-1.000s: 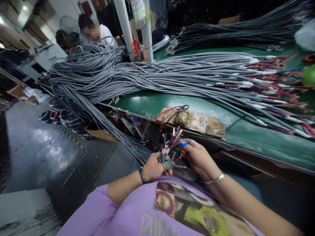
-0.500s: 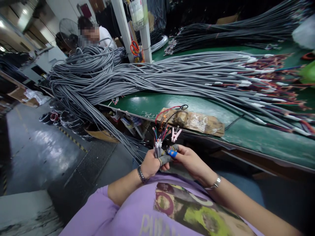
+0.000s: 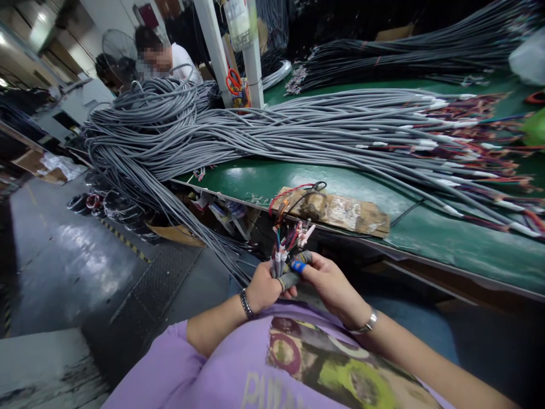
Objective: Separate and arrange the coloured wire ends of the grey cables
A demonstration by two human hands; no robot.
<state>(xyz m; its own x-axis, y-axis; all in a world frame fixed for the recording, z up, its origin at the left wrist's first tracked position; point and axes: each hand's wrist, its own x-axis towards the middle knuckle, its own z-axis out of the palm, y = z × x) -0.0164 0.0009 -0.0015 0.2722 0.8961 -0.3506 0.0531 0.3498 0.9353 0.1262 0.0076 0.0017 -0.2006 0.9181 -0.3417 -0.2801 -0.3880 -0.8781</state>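
Observation:
Several grey cables [image 3: 279, 267] stand upright in my left hand [image 3: 261, 288], which is closed round them below their white-wrapped ends. Loose coloured wires [image 3: 286, 236] fan out from the tops. My right hand [image 3: 327, 278] is beside them, its thumb and finger pinched together at the bundle's right side; a blue band wraps the thumb and a grey cover is on a fingertip. What lies in that pinch is too small to make out. A pale pink clip [image 3: 305, 234] is just above the right fingers, close to the wire ends.
A wooden board [image 3: 332, 211] with red and black leads lies along the edge of the green bench [image 3: 238, 180]. Long grey cables [image 3: 272, 133] cover the bench and hang off its left end. Behind are black cables [image 3: 383, 62], orange scissors [image 3: 233, 81] and a person [image 3: 184, 61].
The cable bundle has shifted slightly right and its wire ends have tilted right, now overlapping the pink clip. Both hands keep nearly the same pose.

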